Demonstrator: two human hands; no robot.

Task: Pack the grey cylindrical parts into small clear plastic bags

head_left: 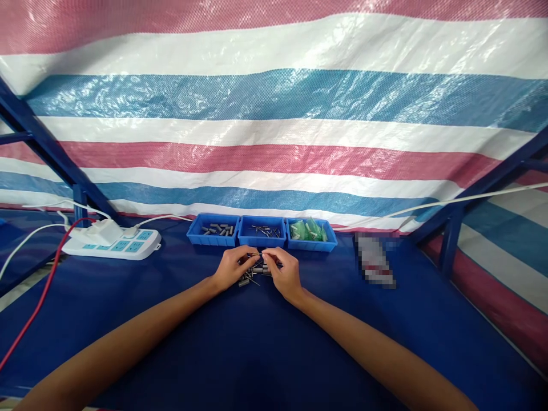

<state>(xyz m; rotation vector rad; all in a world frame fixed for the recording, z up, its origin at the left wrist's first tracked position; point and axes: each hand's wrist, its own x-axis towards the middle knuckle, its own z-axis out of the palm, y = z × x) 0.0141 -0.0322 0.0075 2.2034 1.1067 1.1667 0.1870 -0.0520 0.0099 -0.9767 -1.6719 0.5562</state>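
Observation:
My left hand (234, 267) and my right hand (284, 270) meet above the middle of the table, fingertips pinched close together. Between them runs a thin metal pin (258, 254), gripped at its left end by my left fingers and at its right end by my right. Its finer detail is too small to make out. Just below my fingers lies a loose pile of grey metal cylinders and thin pins (250, 276) on the blue table, partly covered by both hands.
Behind my hands stand three blue bins in a row: one with grey cylinders (191, 235), one with thin pins (242, 237), one with green-and-white pieces (299, 245). A white power strip (148, 245) with cables lies left. A blurred packet (374, 260) lies right.

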